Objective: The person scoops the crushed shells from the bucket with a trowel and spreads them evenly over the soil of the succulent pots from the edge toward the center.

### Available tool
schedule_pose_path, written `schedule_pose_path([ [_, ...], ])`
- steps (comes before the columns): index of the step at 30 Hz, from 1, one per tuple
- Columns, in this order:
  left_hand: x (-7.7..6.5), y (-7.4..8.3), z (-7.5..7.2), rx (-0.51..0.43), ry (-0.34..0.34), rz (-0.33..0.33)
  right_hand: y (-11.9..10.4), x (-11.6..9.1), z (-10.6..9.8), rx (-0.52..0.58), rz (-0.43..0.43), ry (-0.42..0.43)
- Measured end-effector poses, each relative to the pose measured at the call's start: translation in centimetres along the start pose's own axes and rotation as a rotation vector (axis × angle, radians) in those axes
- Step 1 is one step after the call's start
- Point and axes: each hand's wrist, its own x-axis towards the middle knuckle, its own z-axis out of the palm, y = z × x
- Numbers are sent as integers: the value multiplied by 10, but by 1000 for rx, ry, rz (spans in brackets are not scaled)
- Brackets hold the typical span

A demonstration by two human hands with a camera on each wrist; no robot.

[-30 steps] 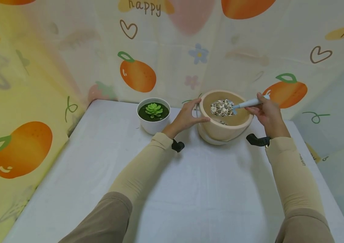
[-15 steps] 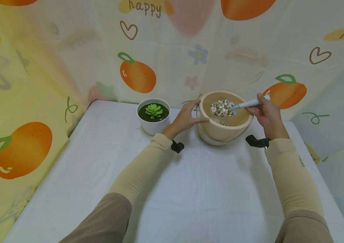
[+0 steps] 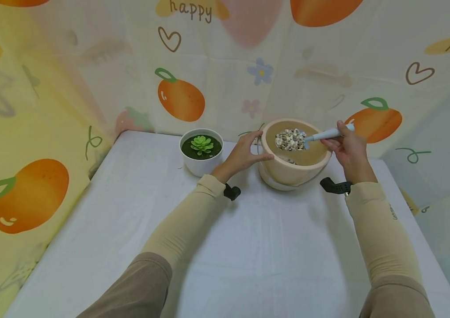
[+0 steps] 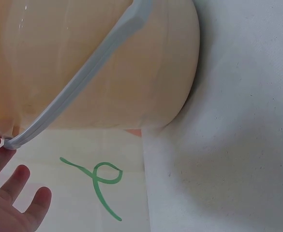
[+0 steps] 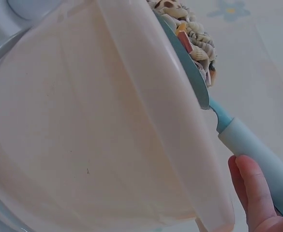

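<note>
In the head view, my right hand (image 3: 353, 150) grips the pale blue handle of a small shovel (image 3: 330, 134). Its scoop, heaped with small seashells (image 3: 291, 139), is held over the mouth of a beige bucket (image 3: 292, 174). Seen from the right wrist, the teal scoop (image 5: 189, 72) is level with or above the bucket's rim. My left hand (image 3: 242, 153) touches the bucket's left rim with thumb and fingers spread. From the left wrist, a fingertip meets the pivot of the bucket's grey handle (image 4: 78, 82), while other fingers (image 4: 38, 205) stand off it. Some shells lie inside the bucket.
A white pot (image 3: 201, 164) holding a green succulent (image 3: 202, 145) in dark soil stands left of the bucket, close to my left wrist. Everything stands on a white-covered table (image 3: 265, 247). A fruit-printed cloth (image 3: 225, 66) hangs behind the table.
</note>
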Motion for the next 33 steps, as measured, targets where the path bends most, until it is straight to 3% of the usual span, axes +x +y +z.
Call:
schedule_pose_path([
  [13,-2,3,-8,18,-29,-1,0,-1,5,9,-42,-3],
  [26,-9,5,-21,-1,-49,-32,-3,-5,13,32,-22,7],
  [33,-18,4,-33,-5,-9,-44,-2,-8,21,32,-37,-14],
])
